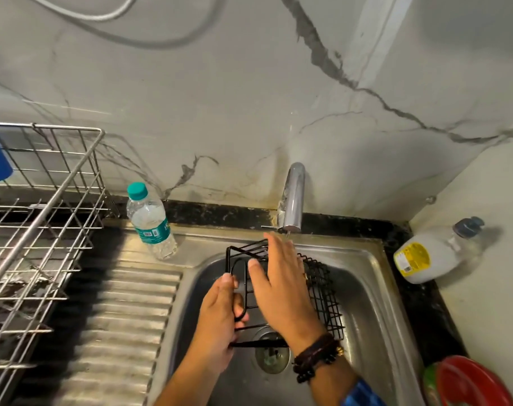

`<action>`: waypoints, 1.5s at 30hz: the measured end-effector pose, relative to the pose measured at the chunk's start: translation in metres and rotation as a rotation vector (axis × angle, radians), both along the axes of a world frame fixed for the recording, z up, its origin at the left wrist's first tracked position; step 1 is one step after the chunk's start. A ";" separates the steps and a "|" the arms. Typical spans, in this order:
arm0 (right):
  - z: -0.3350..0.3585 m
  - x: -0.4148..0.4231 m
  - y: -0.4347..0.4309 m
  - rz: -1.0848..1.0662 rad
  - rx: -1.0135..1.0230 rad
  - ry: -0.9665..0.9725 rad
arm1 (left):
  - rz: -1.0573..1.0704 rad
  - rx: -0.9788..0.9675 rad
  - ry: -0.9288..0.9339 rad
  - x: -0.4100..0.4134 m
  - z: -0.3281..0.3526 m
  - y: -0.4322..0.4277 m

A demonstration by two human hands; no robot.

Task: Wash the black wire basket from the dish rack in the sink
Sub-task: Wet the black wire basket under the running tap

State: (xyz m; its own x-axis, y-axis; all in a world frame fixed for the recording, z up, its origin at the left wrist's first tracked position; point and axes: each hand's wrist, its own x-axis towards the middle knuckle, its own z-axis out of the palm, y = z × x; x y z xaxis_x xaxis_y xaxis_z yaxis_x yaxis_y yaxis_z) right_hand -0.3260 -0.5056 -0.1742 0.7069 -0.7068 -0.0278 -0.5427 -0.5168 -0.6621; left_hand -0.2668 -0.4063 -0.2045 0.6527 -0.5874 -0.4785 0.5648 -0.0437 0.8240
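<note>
The black wire basket [321,284] is out of the steel wire dish rack [44,215] and held over the stainless steel sink [375,288], under the chrome tap [293,197]. The left hand [220,315] grips its side loop, and the right hand [278,282] lies flat across the wires, fingers straight. Washing looks only just begun.

The wire basket [322,291] you are washing is black, set against a dull silver sink [375,288] with a ribbed drainboard [126,317]. Your wall [220,98] is off-white marble with grey veins. The table [220,213] along its back edge is black, speckled pale. The bottle [149,221] is clear with a teal cap and label. The jug [436,250] is white with a yellow label. Dark beads [316,358] ring your wrist.
</note>
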 end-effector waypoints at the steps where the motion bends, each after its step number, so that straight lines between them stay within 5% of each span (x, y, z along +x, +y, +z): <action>1: 0.004 -0.003 -0.003 0.010 0.039 0.010 | 0.010 0.013 -0.010 0.000 0.003 -0.003; 11: -0.032 -0.083 0.010 0.269 0.037 -0.090 | 0.117 0.099 0.061 0.015 0.007 -0.024; 20: -0.055 -0.051 -0.068 -0.352 0.497 0.061 | 0.180 -0.189 0.267 0.020 -0.007 0.019; 24: -0.041 -0.055 -0.066 -0.352 0.682 0.138 | 0.240 -0.204 0.347 0.023 -0.027 0.047; 30: -0.001 -0.041 -0.044 -0.230 0.236 0.038 | 0.298 -0.031 0.443 0.022 -0.043 0.061; 35: 0.013 -0.010 -0.012 0.110 -0.235 0.313 | 0.292 -0.264 0.682 0.010 -0.050 0.056; 39: -0.002 0.013 0.019 0.286 -0.193 0.340 | 0.241 -0.234 0.545 0.012 -0.056 0.047; 43: -0.019 -0.010 -0.028 0.106 -0.094 0.349 | 0.257 -0.202 0.448 0.022 -0.056 0.062; 45: -0.021 -0.021 -0.052 -0.034 0.123 0.300 | 0.258 -0.225 0.434 0.023 -0.056 0.067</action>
